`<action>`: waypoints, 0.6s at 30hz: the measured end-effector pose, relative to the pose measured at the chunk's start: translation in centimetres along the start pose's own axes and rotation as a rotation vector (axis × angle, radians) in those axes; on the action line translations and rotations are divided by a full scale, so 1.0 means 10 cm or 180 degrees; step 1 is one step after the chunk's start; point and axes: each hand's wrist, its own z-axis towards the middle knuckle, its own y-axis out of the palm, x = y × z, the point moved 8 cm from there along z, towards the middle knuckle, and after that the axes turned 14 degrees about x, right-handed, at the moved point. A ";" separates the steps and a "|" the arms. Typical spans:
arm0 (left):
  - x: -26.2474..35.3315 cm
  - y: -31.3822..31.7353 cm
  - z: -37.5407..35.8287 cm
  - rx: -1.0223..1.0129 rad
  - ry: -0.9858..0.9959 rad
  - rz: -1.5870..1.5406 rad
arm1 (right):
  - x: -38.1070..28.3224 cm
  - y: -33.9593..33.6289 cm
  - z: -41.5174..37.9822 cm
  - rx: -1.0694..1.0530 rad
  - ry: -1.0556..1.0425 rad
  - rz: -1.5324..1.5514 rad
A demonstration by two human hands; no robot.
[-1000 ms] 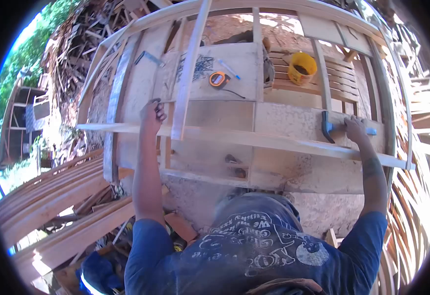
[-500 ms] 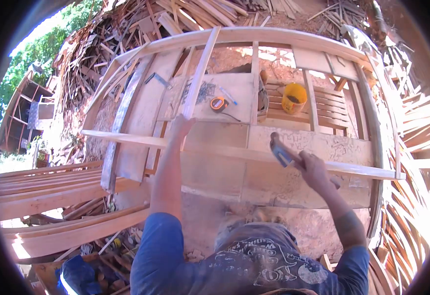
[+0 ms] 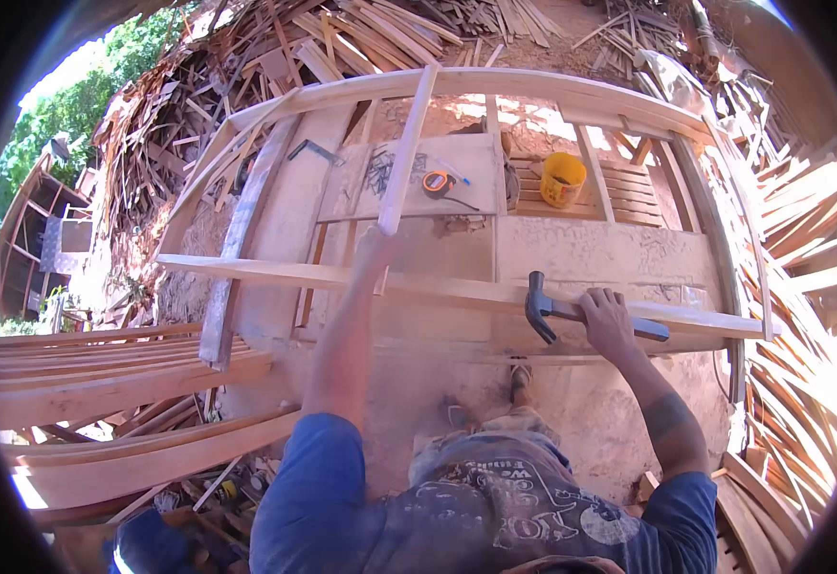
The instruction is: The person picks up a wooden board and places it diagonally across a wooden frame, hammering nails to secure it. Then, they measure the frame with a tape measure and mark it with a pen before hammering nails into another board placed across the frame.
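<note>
My right hand (image 3: 610, 320) is closed around the dark handle of a claw hammer (image 3: 539, 308), which lies across the front wooden rail (image 3: 285, 272) with its head to the left. My left hand (image 3: 377, 247) is wrapped round the near end of a narrow wooden strip (image 3: 409, 143), where it meets the front rail. The strip runs away from me to the curved back rail (image 3: 342, 89). My left fingers are partly hidden.
Beneath the frame, a board surface holds an orange tape measure (image 3: 437, 184), a square (image 3: 315, 152) and a pile of nails (image 3: 380, 170). A yellow bucket (image 3: 563, 180) stands at the right. Stacked beams (image 3: 132, 383) lie at left, and scrap wood surrounds the frame.
The hammer has swung from a slant to nearly level along the front rail. My left hand keeps its hold at the joint. The view has shifted, showing my feet.
</note>
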 end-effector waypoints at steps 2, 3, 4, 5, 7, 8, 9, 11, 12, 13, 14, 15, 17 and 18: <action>-0.06 -0.08 -0.18 0.0014 0.0030 0.0227 | -0.17 -0.08 -0.22 -0.0064 0.0078 0.0059; -0.13 -0.08 -0.25 0.0005 0.0054 0.0277 | -0.25 -0.11 -0.34 -0.0114 0.0104 0.0081; -0.19 -0.07 -0.30 0.0003 0.0070 0.0320 | -0.32 -0.13 -0.44 -0.0091 0.0129 0.0082; -0.23 -0.05 -0.34 0.0008 0.0091 0.0359 | -0.38 -0.15 -0.52 -0.0060 0.0152 0.0081; -0.21 -0.06 -0.42 -0.0137 -0.0067 0.0328 | -0.46 -0.20 -0.60 -0.0152 0.0227 0.0195; -0.16 -0.11 -0.42 -0.0178 -0.0135 0.0311 | -0.48 -0.25 -0.58 -0.0243 0.0279 0.0309; -0.09 -0.21 -0.40 -0.0030 -0.0153 0.0164 | -0.46 -0.30 -0.52 -0.0314 0.0320 0.0422; -0.06 -0.38 -0.41 0.0284 -0.0241 -0.0101 | -0.35 -0.32 -0.45 -0.0712 0.0696 0.0941; -0.35 -0.37 -0.16 0.0725 0.0044 -0.0176 | -0.28 -0.30 -0.41 -0.0922 0.0874 0.1197; -0.71 -0.43 0.01 0.1174 0.0326 -0.0237 | -0.19 -0.33 -0.33 -0.0903 0.0930 0.1356; -0.85 -0.61 -0.07 0.0728 -0.0620 -0.1194 | -0.09 -0.38 -0.28 -0.0910 0.0976 0.1508; -0.85 -0.75 -0.20 0.0308 -0.1537 -0.2192 | 0.03 -0.41 -0.20 -0.0909 0.1005 0.1651; -0.91 -0.95 -0.50 0.0366 -0.1472 -0.3284 | 0.31 -0.38 -0.09 -0.1296 0.1250 0.1667; -0.84 -1.03 -0.72 0.0399 -0.1384 -0.3821 | 0.45 -0.34 -0.05 -0.1483 0.1384 0.1662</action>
